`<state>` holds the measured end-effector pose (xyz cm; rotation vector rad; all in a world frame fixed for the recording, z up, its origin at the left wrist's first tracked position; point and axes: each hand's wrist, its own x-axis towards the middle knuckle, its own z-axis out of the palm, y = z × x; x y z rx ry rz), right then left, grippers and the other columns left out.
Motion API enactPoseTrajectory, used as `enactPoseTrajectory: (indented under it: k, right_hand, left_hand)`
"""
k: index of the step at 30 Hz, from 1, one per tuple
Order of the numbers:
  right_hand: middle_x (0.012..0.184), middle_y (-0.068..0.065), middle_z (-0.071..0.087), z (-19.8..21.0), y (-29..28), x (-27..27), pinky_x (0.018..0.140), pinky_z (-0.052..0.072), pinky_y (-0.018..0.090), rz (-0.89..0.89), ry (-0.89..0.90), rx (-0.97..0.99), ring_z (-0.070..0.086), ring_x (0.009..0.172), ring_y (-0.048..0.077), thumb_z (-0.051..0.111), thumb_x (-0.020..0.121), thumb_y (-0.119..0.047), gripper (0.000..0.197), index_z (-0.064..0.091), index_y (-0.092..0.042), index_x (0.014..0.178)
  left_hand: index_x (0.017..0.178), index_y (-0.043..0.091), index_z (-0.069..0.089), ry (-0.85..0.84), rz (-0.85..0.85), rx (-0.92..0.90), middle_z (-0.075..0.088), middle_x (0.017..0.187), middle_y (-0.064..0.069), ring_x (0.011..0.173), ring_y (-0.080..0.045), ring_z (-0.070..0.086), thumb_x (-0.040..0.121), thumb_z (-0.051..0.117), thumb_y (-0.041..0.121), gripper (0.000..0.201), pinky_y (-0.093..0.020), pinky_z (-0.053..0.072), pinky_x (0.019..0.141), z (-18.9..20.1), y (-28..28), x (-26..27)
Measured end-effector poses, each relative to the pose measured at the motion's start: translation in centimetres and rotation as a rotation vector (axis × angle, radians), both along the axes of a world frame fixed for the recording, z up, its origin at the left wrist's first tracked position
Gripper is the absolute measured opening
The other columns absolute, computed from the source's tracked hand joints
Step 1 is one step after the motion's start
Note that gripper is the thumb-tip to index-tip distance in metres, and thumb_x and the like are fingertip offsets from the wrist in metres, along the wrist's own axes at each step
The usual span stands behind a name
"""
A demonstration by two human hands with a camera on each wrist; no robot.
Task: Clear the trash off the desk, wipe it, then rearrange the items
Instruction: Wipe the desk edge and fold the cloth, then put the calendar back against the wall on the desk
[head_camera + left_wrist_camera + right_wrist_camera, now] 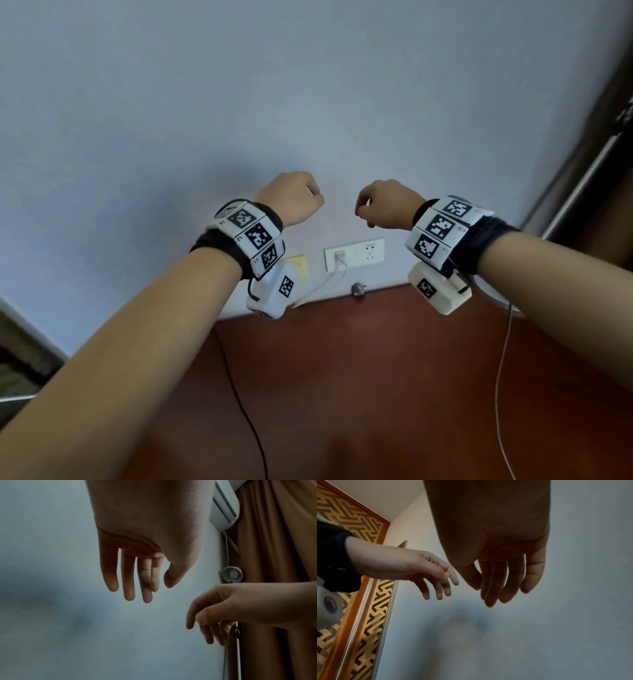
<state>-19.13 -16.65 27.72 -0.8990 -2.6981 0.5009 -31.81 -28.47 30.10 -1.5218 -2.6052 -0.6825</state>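
Observation:
Both hands are raised side by side in front of the pale wall, above the back of the reddish-brown desk [376, 377]. My left hand [291, 202] hangs from the wrist with its fingers [130, 588] loosely straight and holds nothing. My right hand [387, 205] mirrors it a short gap away, with its fingers [494, 588] hanging relaxed and empty too. Each wrist view also shows the other hand, the right hand [214, 615] and the left hand [428, 574]. No trash, cloth or desk item shows in any view.
A black cable [239, 394] and a thin light cable [500, 377] run across the desk. Wall sockets [354, 255] with a white lead plugged in sit just above its back edge, and a loose plug [358, 289] lies below them. A curtain [274, 574] hangs at the right and a lattice screen [359, 601] stands at the left.

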Motion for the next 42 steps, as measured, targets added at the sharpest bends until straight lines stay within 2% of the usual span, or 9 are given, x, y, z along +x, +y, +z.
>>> enactPoseTrajectory:
  k: [5, 13, 19, 24, 30, 34, 37, 39, 42]
  right_hand:
    - [0.063, -0.008, 0.06, 0.7, -6.0, -4.2, 0.053, 0.036, 0.02, 0.033, 0.003, 0.015, 0.054, 0.059, 0.006, 0.044, 0.086, -0.012, 0.024, 0.066, -0.015, 0.094]
    - [0.069, -0.003, 0.065, 0.2, -13.6, -9.6, 0.057, 0.043, 0.021, 0.055, 0.02, -0.004, 0.053, 0.055, 0.008, 0.044, 0.086, -0.011, 0.023, 0.066, -0.014, 0.092]
    - [0.07, -0.004, 0.064, 0.0, -17.4, -12.9, 0.056, 0.039, 0.021, 0.104, -0.038, 0.033, 0.056, 0.06, 0.008, 0.044, 0.088, -0.014, 0.023, 0.067, -0.015, 0.093]
    - [0.063, -0.008, 0.06, -0.2, -19.7, -14.8, 0.055, 0.037, 0.02, 0.165, -0.065, 0.053, 0.063, 0.079, 0.016, 0.045, 0.087, -0.015, 0.024, 0.068, -0.016, 0.094]
    - [0.074, -0.002, 0.066, 0.5, -21.4, -16.6, 0.056, 0.037, 0.02, 0.269, -0.074, 0.055, 0.064, 0.09, 0.018, 0.045, 0.088, -0.015, 0.024, 0.068, -0.016, 0.096]
    - [0.073, -0.002, 0.066, -0.9, -21.0, -18.1, 0.056, 0.039, 0.02, 0.312, -0.075, -0.006, 0.063, 0.078, 0.017, 0.046, 0.088, -0.015, 0.024, 0.068, -0.014, 0.095]
    - [0.074, 0.0, 0.068, -2.6, -20.6, -19.2, 0.061, 0.045, 0.024, 0.355, -0.1, -0.095, 0.057, 0.059, 0.016, 0.047, 0.088, -0.015, 0.024, 0.068, -0.011, 0.096]
    - [0.075, 0.001, 0.068, -3.3, -20.4, -20.1, 0.066, 0.049, 0.026, 0.384, -0.11, -0.137, 0.056, 0.058, 0.016, 0.047, 0.089, -0.015, 0.024, 0.068, -0.01, 0.097]
    - [0.077, 0.003, 0.068, -3.9, -20.8, -21.6, 0.067, 0.051, 0.026, 0.428, -0.124, -0.185, 0.057, 0.06, 0.017, 0.048, 0.089, -0.015, 0.022, 0.067, -0.009, 0.098]
  left_hand:
    - [0.092, 0.025, 0.06, -0.025, 0.02, 0.027, 0.065, 0.111, -0.002, 0.108, -0.023, 0.057, 0.088, 0.052, 0.024, 0.009, -0.035, 0.045, 0.094, 0.5, -6.9, -3.8]
    - [0.081, 0.025, 0.059, -0.066, 0.061, 0.003, 0.067, 0.102, -0.001, 0.102, -0.023, 0.059, 0.086, 0.052, 0.021, 0.009, -0.036, 0.047, 0.092, -1.0, -15.9, -9.1]
    - [0.075, 0.027, 0.056, -0.119, 0.116, 0.015, 0.068, 0.1, -0.001, 0.1, -0.023, 0.061, 0.085, 0.052, 0.021, 0.014, -0.036, 0.048, 0.091, -1.5, -20.2, -12.0]
    - [0.081, 0.023, 0.059, -0.125, 0.166, 0.035, 0.067, 0.099, 0.0, 0.098, -0.023, 0.061, 0.087, 0.052, 0.021, 0.01, -0.036, 0.048, 0.091, -1.4, -23.0, -13.1]
    - [0.083, 0.02, 0.062, -0.126, 0.215, 0.04, 0.069, 0.096, -0.002, 0.095, -0.026, 0.064, 0.087, 0.052, 0.018, 0.012, -0.037, 0.05, 0.088, -0.3, -24.8, -14.0]
    - [0.083, 0.017, 0.062, -0.141, 0.249, 0.055, 0.07, 0.09, -0.002, 0.08, -0.021, 0.062, 0.088, 0.051, 0.017, 0.012, -0.034, 0.052, 0.083, -0.7, -24.6, -15.1]
    - [0.088, 0.014, 0.061, -0.244, 0.258, 0.026, 0.067, 0.087, -0.002, 0.068, -0.015, 0.057, 0.091, 0.05, 0.016, 0.011, -0.026, 0.047, 0.066, -2.1, -24.8, -15.5]
    - [0.095, 0.011, 0.06, -0.324, 0.28, 0.017, 0.066, 0.086, -0.001, 0.066, -0.013, 0.057, 0.093, 0.049, 0.016, 0.012, -0.023, 0.043, 0.057, -2.8, -25.2, -15.9]
    - [0.098, 0.012, 0.059, -0.434, 0.34, 0.058, 0.065, 0.086, 0.001, 0.067, -0.012, 0.058, 0.094, 0.048, 0.017, 0.012, -0.023, 0.044, 0.058, -3.6, -26.2, -16.9]
